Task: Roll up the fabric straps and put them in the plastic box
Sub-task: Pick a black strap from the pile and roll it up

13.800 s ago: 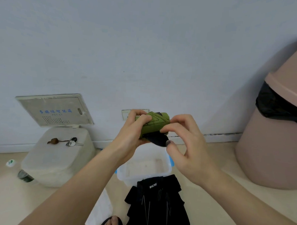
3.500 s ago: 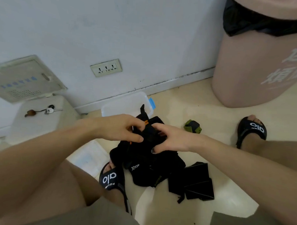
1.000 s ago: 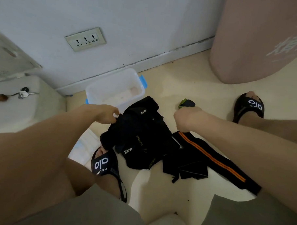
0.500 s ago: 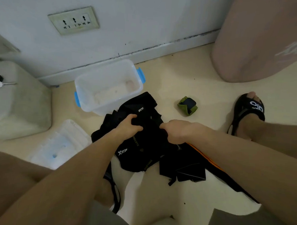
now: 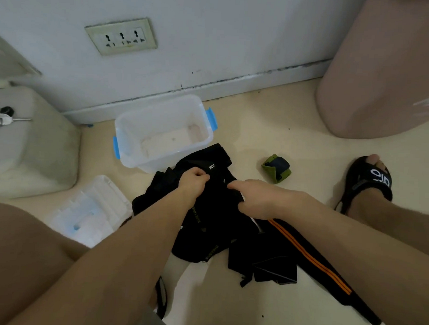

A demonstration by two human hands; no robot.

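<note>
Compared with half a second ago, both hands have closed in on the same spot of the black strap pile (image 5: 205, 226) on the floor. The left hand (image 5: 194, 183) is curled with its fingers pinching black fabric near a small white label. The right hand (image 5: 258, 198) is just beside it, fingers bent and gripping the fabric; the exact pinch point is hidden under the knuckles. A black strap with orange stripes (image 5: 310, 262) now trails from under the right hand back along the right forearm, laid out long where 3.5 s ago it was bundled in the pile.

Judgement: one strap is drawn out and its end is in hand, so rolling it looks like the step about to start.

Containers: the plastic box (image 5: 201, 107), clear with blue latches, sits just beyond the hands, touching the far edge of the pile. It is open and holds no strap. Its lid (image 5: 91, 211) lies on the floor left of the left forearm. A rolled green strap (image 5: 277, 168) lies on the floor beyond the right hand, outside the box and yet to be put in.
</note>
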